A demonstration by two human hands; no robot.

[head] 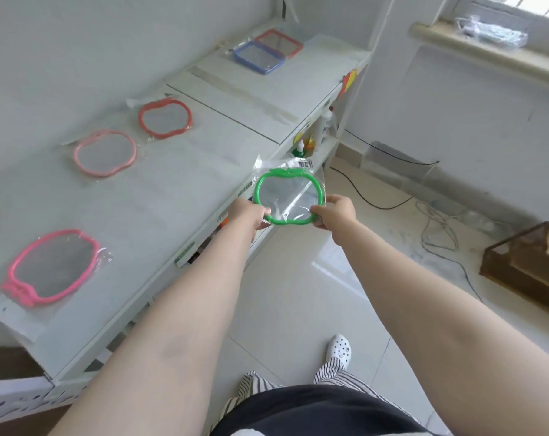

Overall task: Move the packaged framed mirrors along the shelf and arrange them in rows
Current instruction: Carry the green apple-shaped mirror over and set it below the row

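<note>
A green apple-shaped mirror (288, 196) in a clear plastic bag hangs in the air just past the shelf's front edge. My left hand (247, 214) grips its lower left rim and my right hand (335, 213) grips its lower right rim. On the white shelf top (159, 196) lie a bright pink mirror (51, 267) near me, a pale pink mirror (104, 153) and an orange-red mirror (165, 118) along the wall. Farther off, a blue square mirror (258, 56) partly overlaps a red square mirror (279, 42). All are in bags.
Bottles (311, 143) stand on the lower shelf under the far end. Cables (433, 221) trail over the tiled floor to the right, near a brown wooden box (524, 265). A windowsill (487, 48) with bagged items runs at the top right. My white shoe (339, 346) is below.
</note>
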